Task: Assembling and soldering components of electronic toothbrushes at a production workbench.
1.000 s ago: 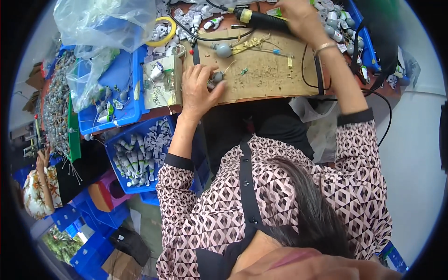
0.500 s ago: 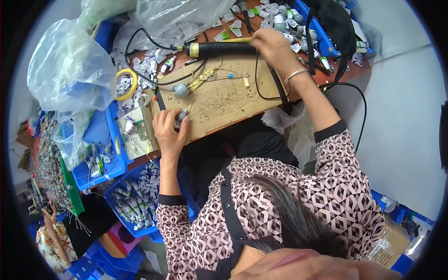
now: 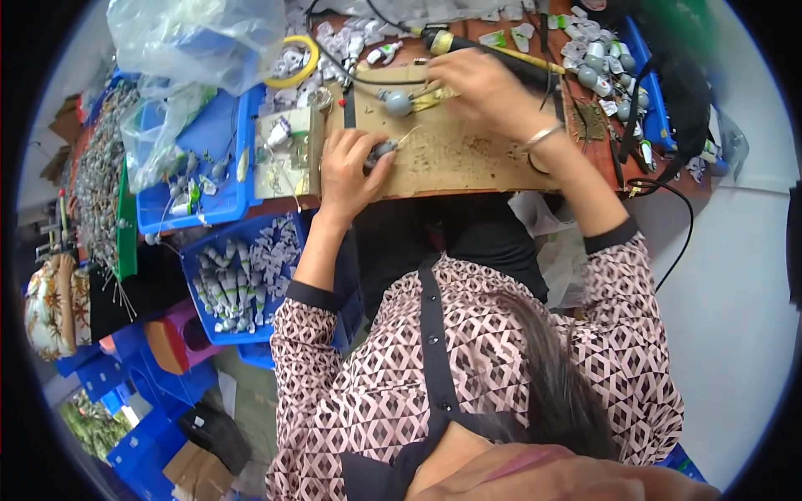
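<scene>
At the left end of the cardboard work sheet (image 3: 455,163), my left hand (image 3: 349,174) is closed around a small grey rounded part (image 3: 382,154) with a thin pale wire sticking out. My right hand (image 3: 484,93) is over the far side of the sheet, its fingers blurred by motion. Whether it holds anything is not visible. Left of its fingers lies a grey ball-shaped piece (image 3: 398,103) with a yellow strip (image 3: 433,98) beside it. Behind the right hand rests a thick black cylindrical tool (image 3: 522,73), partly hidden by that hand.
Loose white plastic pieces (image 3: 342,42) and a yellow tape ring (image 3: 299,63) are at the far left. Grey-white bulb-like parts (image 3: 595,63) pile up at the far right. A blue tray (image 3: 246,163) sits left of the sheet; a blue bin (image 3: 219,336) is lower. A black cable (image 3: 687,225) hangs at right.
My right hand has come away from the black tool, moving left and nearer over the sheet. My left hand keeps its hold on the grey part. The whole view has shifted.
</scene>
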The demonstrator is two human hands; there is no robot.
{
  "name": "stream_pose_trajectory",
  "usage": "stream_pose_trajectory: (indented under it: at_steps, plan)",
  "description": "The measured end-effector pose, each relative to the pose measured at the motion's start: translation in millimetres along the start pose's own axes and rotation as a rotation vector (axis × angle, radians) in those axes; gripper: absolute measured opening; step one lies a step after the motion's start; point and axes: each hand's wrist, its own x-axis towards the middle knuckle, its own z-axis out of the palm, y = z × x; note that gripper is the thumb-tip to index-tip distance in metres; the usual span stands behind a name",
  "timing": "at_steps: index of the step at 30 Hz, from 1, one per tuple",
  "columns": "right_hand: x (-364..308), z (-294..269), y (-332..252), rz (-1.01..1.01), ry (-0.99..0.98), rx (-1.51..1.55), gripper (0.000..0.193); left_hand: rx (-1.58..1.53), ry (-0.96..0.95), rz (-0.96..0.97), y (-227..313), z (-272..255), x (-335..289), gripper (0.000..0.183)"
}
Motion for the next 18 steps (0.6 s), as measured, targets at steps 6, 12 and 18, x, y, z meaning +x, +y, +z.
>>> stream_pose_trajectory:
  at_steps: [6, 12, 18]
  plan:
    - [23, 54, -22, -0.054, -0.102, -0.164, 0.044, 0.023, -0.012, 0.042, 5, 1, -3, 0.02]
    - [23, 41, -41, -0.078, 0.286, -0.103, 0.042, 0.028, -0.039, 0.038, 6, -3, -3, 0.02]
    - [-1, 18, -48, 0.21, 0.137, -0.337, 0.039, 0.013, -0.004, 0.066, 2, -5, -3, 0.025]
